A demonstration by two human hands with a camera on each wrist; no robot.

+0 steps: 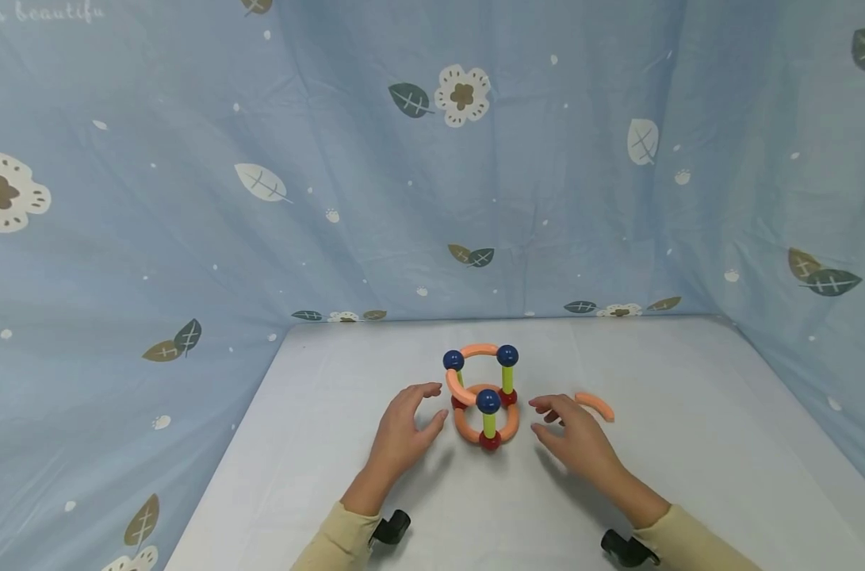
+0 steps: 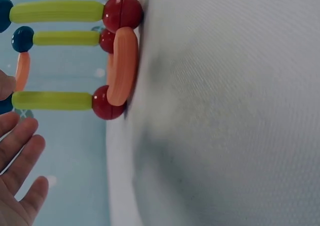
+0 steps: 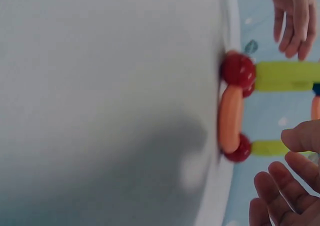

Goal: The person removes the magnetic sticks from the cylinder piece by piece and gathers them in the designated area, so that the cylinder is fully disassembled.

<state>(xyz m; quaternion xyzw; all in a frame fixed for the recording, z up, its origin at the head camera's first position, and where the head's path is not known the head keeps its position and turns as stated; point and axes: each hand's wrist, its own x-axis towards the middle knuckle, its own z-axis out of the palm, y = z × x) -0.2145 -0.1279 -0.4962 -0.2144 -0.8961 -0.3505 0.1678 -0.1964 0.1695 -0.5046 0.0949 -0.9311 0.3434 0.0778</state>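
Note:
A small frame of a magnetic ball-and-stick toy stands upright on the white table. Its base is a ring of orange curved sticks [image 1: 468, 429] joined by red balls [image 2: 123, 12]. Three green rods [image 2: 56, 11] rise from these to blue balls [image 1: 488, 401]. Along the top, an orange curved stick [image 1: 480, 349] spans the back and another [image 1: 457, 388] the left side; the front right side has none. My left hand [image 1: 399, 432] is beside the frame's left, fingers apart and holding nothing. On the other side my right hand [image 1: 578, 440] hovers, relaxed and holding nothing.
A loose orange curved stick [image 1: 595, 405] lies on the white table [image 1: 318, 412] just beyond my right hand. Behind the table hangs a blue cloth [image 1: 532, 174] printed with leaves and flowers. A black wrist camera [image 1: 392, 526] sits at my left sleeve, another [image 1: 626, 547] at my right.

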